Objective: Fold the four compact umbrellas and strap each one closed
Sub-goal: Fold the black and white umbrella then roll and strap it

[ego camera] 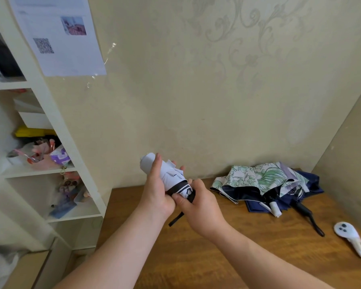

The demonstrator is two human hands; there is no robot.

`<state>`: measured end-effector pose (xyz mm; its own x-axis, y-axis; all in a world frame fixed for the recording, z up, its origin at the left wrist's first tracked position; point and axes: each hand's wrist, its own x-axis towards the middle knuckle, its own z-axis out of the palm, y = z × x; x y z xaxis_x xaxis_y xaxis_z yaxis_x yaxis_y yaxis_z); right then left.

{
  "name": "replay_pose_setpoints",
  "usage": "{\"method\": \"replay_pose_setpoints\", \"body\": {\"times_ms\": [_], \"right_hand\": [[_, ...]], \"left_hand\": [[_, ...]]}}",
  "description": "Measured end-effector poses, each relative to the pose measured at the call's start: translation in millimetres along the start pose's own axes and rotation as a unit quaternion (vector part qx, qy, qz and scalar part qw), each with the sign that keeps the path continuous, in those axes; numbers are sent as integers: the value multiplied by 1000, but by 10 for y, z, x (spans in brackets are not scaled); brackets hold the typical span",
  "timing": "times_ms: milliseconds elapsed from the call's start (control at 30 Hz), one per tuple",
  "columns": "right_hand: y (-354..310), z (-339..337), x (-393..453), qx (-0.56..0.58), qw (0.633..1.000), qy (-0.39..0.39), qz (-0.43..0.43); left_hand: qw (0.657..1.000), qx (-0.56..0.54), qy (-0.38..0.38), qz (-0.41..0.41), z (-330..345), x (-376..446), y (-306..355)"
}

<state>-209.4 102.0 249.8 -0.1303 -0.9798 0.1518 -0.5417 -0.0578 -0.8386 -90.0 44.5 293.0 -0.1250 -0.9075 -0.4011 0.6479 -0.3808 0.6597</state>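
Above the near-left part of the wooden surface [227, 247], both hands meet on one umbrella; the left hand [154, 192] has its grip wrapped round the middle of the rolled white umbrella [169, 174], fingers curled over the cloth, while the right hand [198, 205] pinches the dark-trimmed lower end, apparently at the strap; a loose black strap [176, 219] hangs down from between the two hands. This umbrella is held clear of the surface, its long axis tilted, the capped tip pointing up and far-left, the handle end down toward the right hand; so the strap end lies nearest the right hand, and I judge that hand is the one to carry the band round the roll while the left steadies it.

Further right, against the far wall, lies a heap of unfolded umbrellas: a green-and-white leaf-print umbrella [254, 178] draped over a navy umbrella [308, 184], with a white handle [275, 208] and a black handle [306, 213] poking toward the near side; how many umbrellas the heap holds I cannot tell. Near the right edge rests a white controller [350, 239], well apart from the heap; a white shelf unit [71, 142] stands at the left.
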Motion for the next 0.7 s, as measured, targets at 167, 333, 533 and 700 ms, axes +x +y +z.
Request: {"method": "replay_pose_setpoints", "body": {"times_ms": [167, 333, 533, 700], "right_hand": [[-24, -27, -38, -44, 999, -3, -29], [-50, -52, -71, -60, 996, -10, -59], [21, -132, -5, -147, 983, 26, -108], [40, -363, 100, -140, 988, 38, -54]], "left_hand": [[1000, -3, -3, -3, -15, -16, -27], [999, -5, 20, -29, -13, 4, -1], [999, 16, -2, -52, 27, -37, -10], [969, 222, -20, 105, -210, 83, 109]]}}
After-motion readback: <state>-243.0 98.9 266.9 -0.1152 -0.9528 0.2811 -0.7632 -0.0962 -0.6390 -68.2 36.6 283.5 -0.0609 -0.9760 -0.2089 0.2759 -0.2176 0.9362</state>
